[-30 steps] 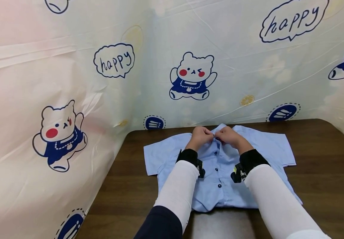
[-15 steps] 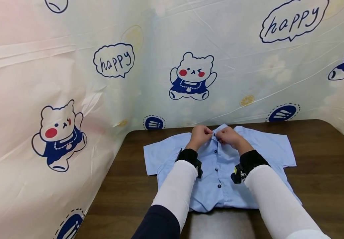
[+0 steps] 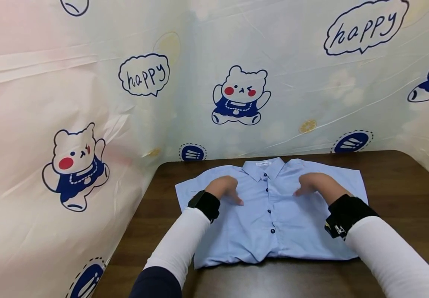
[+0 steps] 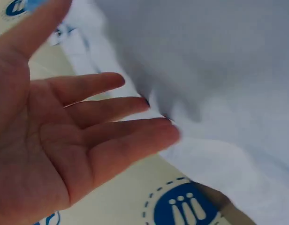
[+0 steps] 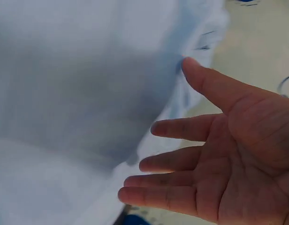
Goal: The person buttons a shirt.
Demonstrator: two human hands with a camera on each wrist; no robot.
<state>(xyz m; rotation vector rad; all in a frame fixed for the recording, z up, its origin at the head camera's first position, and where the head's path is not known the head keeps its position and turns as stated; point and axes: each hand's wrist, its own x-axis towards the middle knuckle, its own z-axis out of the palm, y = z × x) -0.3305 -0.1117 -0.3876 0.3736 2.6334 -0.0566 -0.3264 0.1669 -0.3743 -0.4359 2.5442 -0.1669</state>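
Note:
A light blue short-sleeved shirt (image 3: 249,223) lies front up, its collar at the far side and a row of dark buttons down the middle. My left hand (image 3: 225,187) is over the shirt's left chest in the head view, holding nothing. In the left wrist view its fingers (image 4: 121,110) are spread and nearly straight, close to the cloth. Over the other side of the chest is my right hand (image 3: 311,184), also holding nothing. The right wrist view shows its thumb and fingers (image 5: 172,164) apart and extended, with the blurred shirt beyond them. The collar button (image 3: 265,175) sits at the neck.
The shirt lies on a dark wooden table (image 3: 143,231) with rounded far corners. Behind and to the left hangs a pale curtain (image 3: 184,82) printed with bears and the word "happy". A black camera strap (image 3: 348,215) circles the right wrist, another the left.
Both hands have let go of the shirt at the collar and moved apart and toward me, fingers opening. The collar and its label now show, and the collar lies flatter.

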